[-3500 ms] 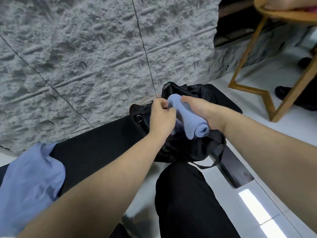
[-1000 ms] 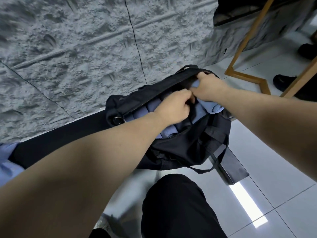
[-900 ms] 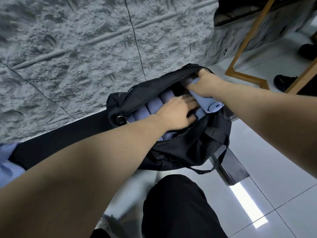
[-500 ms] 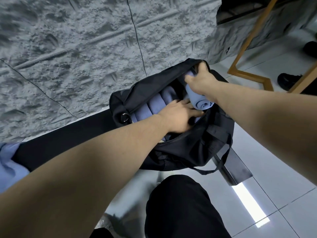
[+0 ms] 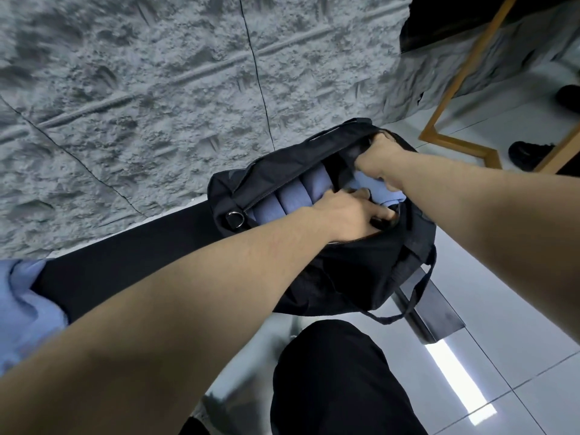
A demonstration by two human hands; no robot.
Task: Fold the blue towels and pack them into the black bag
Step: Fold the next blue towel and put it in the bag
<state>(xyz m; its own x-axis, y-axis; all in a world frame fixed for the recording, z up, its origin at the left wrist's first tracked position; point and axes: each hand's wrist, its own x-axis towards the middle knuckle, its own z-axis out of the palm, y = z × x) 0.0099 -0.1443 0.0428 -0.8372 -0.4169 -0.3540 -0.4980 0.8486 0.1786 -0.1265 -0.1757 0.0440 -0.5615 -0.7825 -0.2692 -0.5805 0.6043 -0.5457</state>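
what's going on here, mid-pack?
A person is packing rolled blue towels into an open black fabric bag on a dark bench. The right hand grips another rolled blue towel and pushes it into the bag's far end. The left hand reaches into the opening beside it. A loose blue towel lies unfolded on the bench.
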